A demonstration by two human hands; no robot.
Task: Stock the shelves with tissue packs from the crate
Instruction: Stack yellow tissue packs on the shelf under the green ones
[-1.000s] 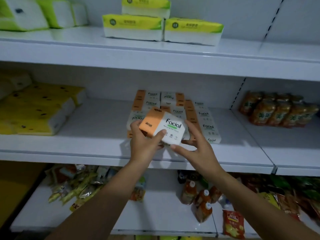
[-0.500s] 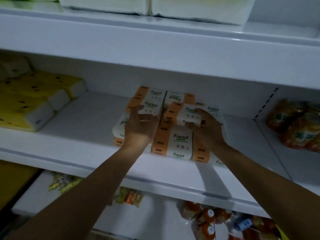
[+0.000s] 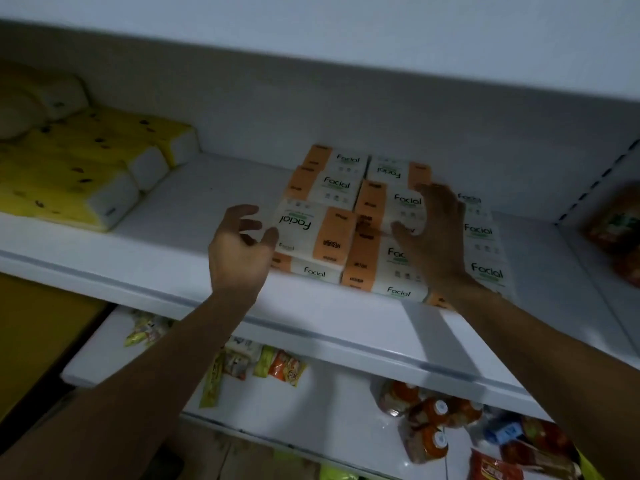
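Note:
Several orange-and-white "Facial" tissue packs (image 3: 317, 233) lie stacked in rows on the middle white shelf (image 3: 194, 216). My left hand (image 3: 239, 251) hovers just off the left end of the front-left pack, fingers spread and holding nothing. My right hand (image 3: 438, 237) lies flat on the upper pack (image 3: 384, 206) in the middle row. Its fingers are spread and its thumb rests against the pack's front edge. That hand hides part of the packs behind it. The crate is not in view.
Yellow tissue packs (image 3: 86, 168) fill the left of the same shelf. Orange snack bags (image 3: 620, 230) sit beyond the divider at right. The shelf below holds snack packets (image 3: 277, 365) and orange-capped bottles (image 3: 429, 424). The upper shelf's underside (image 3: 311, 46) hangs close overhead.
The pack I carried a second ago now lies on the stack. My left hand has lifted off the packs and pulled back to the left; the view has moved in closer.

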